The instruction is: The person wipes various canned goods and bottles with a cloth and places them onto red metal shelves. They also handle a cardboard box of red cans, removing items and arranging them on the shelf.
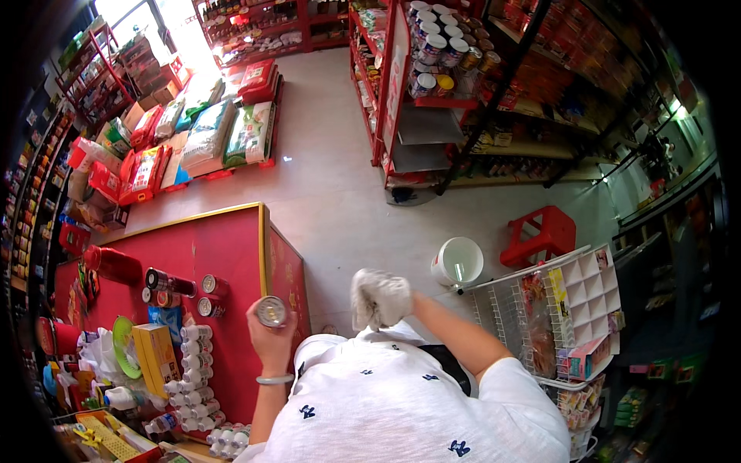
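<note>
My left hand (271,341) is closed around a metal can (271,311), its round top facing up, at the right edge of the red counter (231,243). A bracelet circles that wrist. My right hand (379,298) is raised before my chest with a crumpled whitish cloth or glove over it; the fingers are hidden, so whether it is worn or gripped cannot be told. Left of the held can, two similar cans (215,285) stand on the counter, beside a dark cylindrical container (169,282) lying near more cans.
Rows of small white bottles (197,362) and a yellow box (155,359) stand on the counter. A white bucket (457,261), a red plastic stool (538,236) and a wire rack (503,312) are to the right. Stacked sacks (208,136) and shelves lie beyond.
</note>
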### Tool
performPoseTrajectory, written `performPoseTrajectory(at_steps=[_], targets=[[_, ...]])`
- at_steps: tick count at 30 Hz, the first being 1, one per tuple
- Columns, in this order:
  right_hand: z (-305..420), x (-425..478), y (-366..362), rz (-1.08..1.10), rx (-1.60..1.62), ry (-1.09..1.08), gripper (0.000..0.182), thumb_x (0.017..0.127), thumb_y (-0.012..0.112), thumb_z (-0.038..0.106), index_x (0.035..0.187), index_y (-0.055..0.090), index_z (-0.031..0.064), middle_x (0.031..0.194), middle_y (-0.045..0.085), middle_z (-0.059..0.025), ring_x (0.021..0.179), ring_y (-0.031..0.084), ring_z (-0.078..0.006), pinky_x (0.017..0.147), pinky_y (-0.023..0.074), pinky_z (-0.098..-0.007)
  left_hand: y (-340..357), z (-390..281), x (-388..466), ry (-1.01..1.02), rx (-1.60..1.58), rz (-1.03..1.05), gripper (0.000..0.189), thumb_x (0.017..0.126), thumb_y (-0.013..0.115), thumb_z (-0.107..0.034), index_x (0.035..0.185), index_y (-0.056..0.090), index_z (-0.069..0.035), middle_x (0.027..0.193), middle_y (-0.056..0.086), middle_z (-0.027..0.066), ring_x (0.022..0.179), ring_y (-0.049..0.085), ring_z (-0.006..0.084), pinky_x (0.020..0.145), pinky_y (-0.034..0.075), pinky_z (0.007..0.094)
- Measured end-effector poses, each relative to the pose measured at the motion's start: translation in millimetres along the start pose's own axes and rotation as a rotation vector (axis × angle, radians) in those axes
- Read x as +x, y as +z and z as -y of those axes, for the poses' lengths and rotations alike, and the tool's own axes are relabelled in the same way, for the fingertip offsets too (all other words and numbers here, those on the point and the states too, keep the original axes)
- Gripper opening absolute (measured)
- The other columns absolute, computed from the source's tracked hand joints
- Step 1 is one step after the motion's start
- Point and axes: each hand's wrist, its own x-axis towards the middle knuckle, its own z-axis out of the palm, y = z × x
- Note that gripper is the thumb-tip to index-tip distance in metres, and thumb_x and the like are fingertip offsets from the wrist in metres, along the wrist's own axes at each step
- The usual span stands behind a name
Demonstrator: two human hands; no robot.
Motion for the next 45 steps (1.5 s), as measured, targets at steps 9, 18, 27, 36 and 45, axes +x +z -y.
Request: performPoseTrajectory(at_steps=[9, 18, 27, 36, 45], targets=[[61.9, -18.4, -4.7, -0.996, 1.784, 0.229, 0.063, 0.089, 0.054, 0.047, 0.126, 0.051, -0.0047, 0.124, 0.056, -0.0232, 0.100, 0.062, -0.0260, 0.078, 0.0567, -0.0356, -56.3, 211.2, 8.3, -0.273, 0.120, -0.183, 0.063, 0.067, 0.084, -0.014, 0.117, 0.047, -0.003, 0.110, 0.055, 0.0142, 0.102, 0.055, 0.0292, 0.092, 0.044, 0.0397], [94.7, 48.6, -1.6, -0.684, -0.013, 0.363, 0.065, 0.069, 0.079, 0.005, 0.124, 0.047, -0.0022, 0.122, 0.058, -0.0156, 0.104, 0.062, -0.0230, 0.089, 0.0541, -0.0325, -63.9, 267.0, -11.0, -0.462, 0.216, -0.190, 0.071, 0.065, 0.085, -0.014, 0.125, 0.047, -0.006, 0.119, 0.050, 0.0162, 0.111, 0.052, 0.0330, 0.097, 0.044, 0.0408], [70.5, 73.4, 8.2, -0.776, 0.864, 0.375, 0.066, 0.066, 0.080, 0.007, 0.124, 0.050, -0.0041, 0.118, 0.061, -0.0130, 0.103, 0.062, -0.0216, 0.088, 0.0530, -0.0313, -64.8, 268.2, -2.8, -0.384, 0.250, -0.079, 0.076, 0.070, 0.082, -0.019, 0.132, 0.040, -0.005, 0.125, 0.047, 0.0179, 0.116, 0.050, 0.0356, 0.098, 0.044, 0.0420], [78.7, 75.4, 14.1, -0.874, 0.827, 0.297, 0.067, 0.066, 0.080, 0.005, 0.124, 0.049, -0.0040, 0.118, 0.061, -0.0133, 0.102, 0.063, -0.0225, 0.088, 0.0532, -0.0318, -65.2, 287.5, 22.5, -0.201, 0.320, 0.065, 0.076, 0.073, 0.081, -0.022, 0.134, 0.038, -0.005, 0.126, 0.043, 0.0207, 0.116, 0.047, 0.0388, 0.099, 0.044, 0.0428], [72.9, 58.3, 26.3, -0.676, 1.050, 0.431, 0.061, 0.078, 0.069, 0.013, 0.129, 0.043, -0.0059, 0.130, 0.052, -0.0201, 0.113, 0.058, -0.0293, 0.094, 0.0512, -0.0399, -79.6, 269.4, 48.1, 0.000, 0.554, -0.160, 0.068, 0.080, 0.073, -0.032, 0.133, 0.040, -0.004, 0.128, 0.041, 0.0194, 0.121, 0.042, 0.0375, 0.104, 0.037, 0.0459]])
